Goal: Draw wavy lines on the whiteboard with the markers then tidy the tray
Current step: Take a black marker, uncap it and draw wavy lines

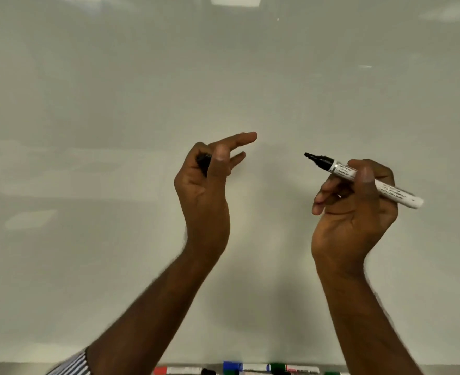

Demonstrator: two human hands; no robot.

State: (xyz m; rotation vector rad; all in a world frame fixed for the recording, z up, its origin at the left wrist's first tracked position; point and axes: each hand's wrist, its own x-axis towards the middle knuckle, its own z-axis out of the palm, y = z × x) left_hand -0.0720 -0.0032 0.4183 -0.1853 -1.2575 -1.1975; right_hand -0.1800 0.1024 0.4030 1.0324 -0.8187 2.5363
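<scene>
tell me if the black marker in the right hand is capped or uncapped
Uncapped: the black marker in the right hand shows its bare chisel tip, pointing left. The left hand pinches a dark piece, likely the cap.

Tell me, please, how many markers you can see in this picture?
About 5: one uncapped black marker in the right hand, and roughly four on the tray at the bottom edge, with red, blue and green caps. The frame cuts them off, so more may be hidden.
</scene>
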